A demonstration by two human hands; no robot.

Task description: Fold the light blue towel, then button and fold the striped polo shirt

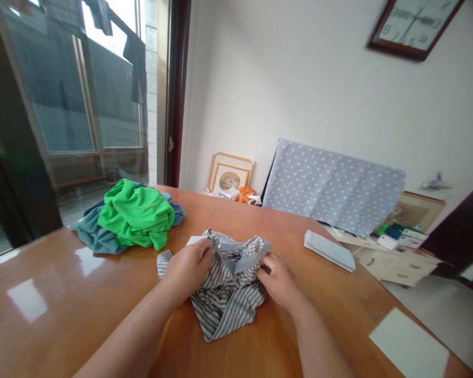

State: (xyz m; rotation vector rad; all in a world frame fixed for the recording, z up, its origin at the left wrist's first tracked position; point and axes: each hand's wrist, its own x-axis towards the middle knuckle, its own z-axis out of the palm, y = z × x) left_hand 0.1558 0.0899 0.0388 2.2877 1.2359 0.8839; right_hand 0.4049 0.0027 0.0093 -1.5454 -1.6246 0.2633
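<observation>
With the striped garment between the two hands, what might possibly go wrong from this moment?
The striped garment is bunched between the left hand and the right hand, so its overlapping folds might twist or crease.

The folded cloth lies near the right edge of the table; a bump could perhaps push it off.

The green garment sits loosely on other clothes, so that heap may slump if knocked.

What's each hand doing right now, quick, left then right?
Left hand: closed, fingers pinching the striped garment near its gray band.
Right hand: closed, holding the same garment at the opposite side.
</observation>
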